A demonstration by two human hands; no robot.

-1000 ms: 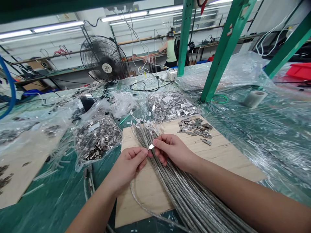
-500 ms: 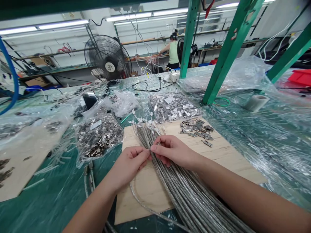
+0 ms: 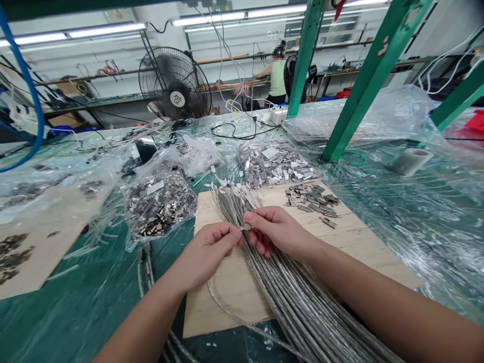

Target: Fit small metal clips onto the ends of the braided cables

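Note:
My left hand [image 3: 212, 252] is closed, thumb and forefinger pinching the end of a single cable [image 3: 223, 313] that loops down over the board. Facing it, my right hand [image 3: 280, 231] pinches with thumb and forefinger at the same cable end. A small pale tip [image 3: 245, 227] shows between the two hands' fingertips; its details are too small to make out. Under and beside the hands runs a thick bundle of clear-jacketed braided cables [image 3: 287, 292], their far ends bearing white connectors [image 3: 234, 190]. Flat metal connector shells [image 3: 313, 199] lie loose right of the bundle.
A wooden board [image 3: 363, 247] lies beneath the bundle. Behind it are plastic bags of metal parts [image 3: 162, 204] and of silvery pieces [image 3: 272, 164]. Green posts [image 3: 363, 96] rise at the right near a film roll [image 3: 411, 161]. A fan [image 3: 176, 85] and a co-worker [image 3: 278, 78] are farther back.
The fingertips have drawn slightly apart, and the pale tip between them now shows. Both hands still pinch close together. The whole view has shifted a little.

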